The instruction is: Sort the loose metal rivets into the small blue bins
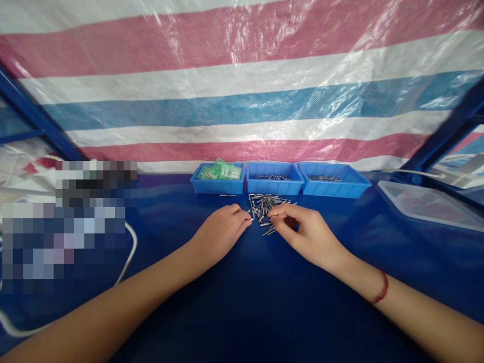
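A loose pile of thin silver blind rivets (265, 202) lies on the blue table (242, 307), in front of the middle bin. My left hand (223, 229) is at the left side of the pile, palm down. Its thumb and forefinger are pinched on a small silver piece that looks like a rivet; only the tip shows. On the right, my right hand (308, 229) reaches to the pile's near edge with thumb and forefinger closed together. Whatever is between those fingertips is too small to make out.
Behind the pile stand three blue bins: the left bin (217, 187) holds green packets (223, 170), while the middle bin (274, 188) and right bin (333, 189) hold rivets. A clear plastic lid (427, 205) lies right. A white cable (132, 247) runs along the left.
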A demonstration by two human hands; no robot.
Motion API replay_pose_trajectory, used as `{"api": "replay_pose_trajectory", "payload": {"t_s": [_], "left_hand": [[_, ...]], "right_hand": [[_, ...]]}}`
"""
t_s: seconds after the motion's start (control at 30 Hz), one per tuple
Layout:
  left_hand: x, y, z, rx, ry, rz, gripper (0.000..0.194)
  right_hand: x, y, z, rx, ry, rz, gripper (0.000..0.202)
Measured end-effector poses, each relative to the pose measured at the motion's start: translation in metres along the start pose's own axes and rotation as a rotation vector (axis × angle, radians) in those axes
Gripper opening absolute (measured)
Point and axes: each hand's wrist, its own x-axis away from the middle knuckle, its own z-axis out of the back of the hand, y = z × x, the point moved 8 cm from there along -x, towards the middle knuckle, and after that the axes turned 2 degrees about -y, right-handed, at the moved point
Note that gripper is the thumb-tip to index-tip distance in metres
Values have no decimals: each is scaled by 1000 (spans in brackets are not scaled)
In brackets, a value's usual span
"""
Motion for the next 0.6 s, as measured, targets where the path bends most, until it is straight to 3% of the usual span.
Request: {"api": "replay_pose_trajectory", "payload": {"t_s": [0.13,0.3,0.43,0.6], "left_hand": [[1,5,9,80,63,-11,19],[10,9,29,521,313,17,10],[15,3,26,785,389,103,13],[13,-4,18,834,360,170,10]], "right_hand": [[-1,-6,1,67,-28,53,13],[4,-23,-9,71,-154,181,12],[4,-23,-8,-99,-123,127,16],[1,-6,3,-204,20,-32,18]]}}
